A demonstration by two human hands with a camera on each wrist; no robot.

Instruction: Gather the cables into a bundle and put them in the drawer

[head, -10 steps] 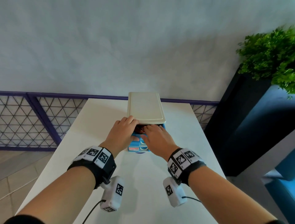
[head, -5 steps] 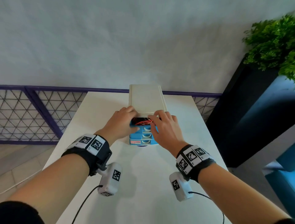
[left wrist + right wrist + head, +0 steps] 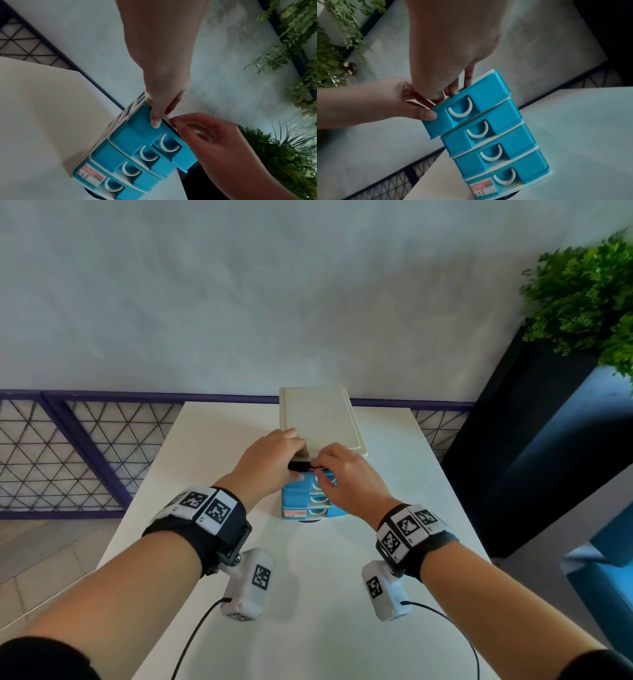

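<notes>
A small drawer unit with a cream lid [image 3: 318,419] and blue drawers stands mid-table. Its top drawer [image 3: 301,482] [image 3: 137,129] [image 3: 488,92] sticks out a little, leaving a narrow dark gap. Only a sliver of red cable [image 3: 310,469] shows in that gap; the rest of the bundle is hidden inside. My left hand [image 3: 274,460] [image 3: 163,94] [image 3: 385,101] lays its fingers on the lid's front edge and presses its thumb on the drawer front. My right hand [image 3: 342,474] [image 3: 205,138] [image 3: 450,54] pokes its fingertips down into the gap, where they are hidden.
The unit sits on a white table [image 3: 308,628] whose far edge meets a purple mesh fence [image 3: 68,457]. A dark planter [image 3: 531,440] with a green plant [image 3: 582,302] stands close to the table's right side. The three lower drawers [image 3: 496,148] are shut.
The top drawer has slid inward, so the wide opening with red cables is now a thin gap. My right fingers dropped from the lid edge into that gap.
</notes>
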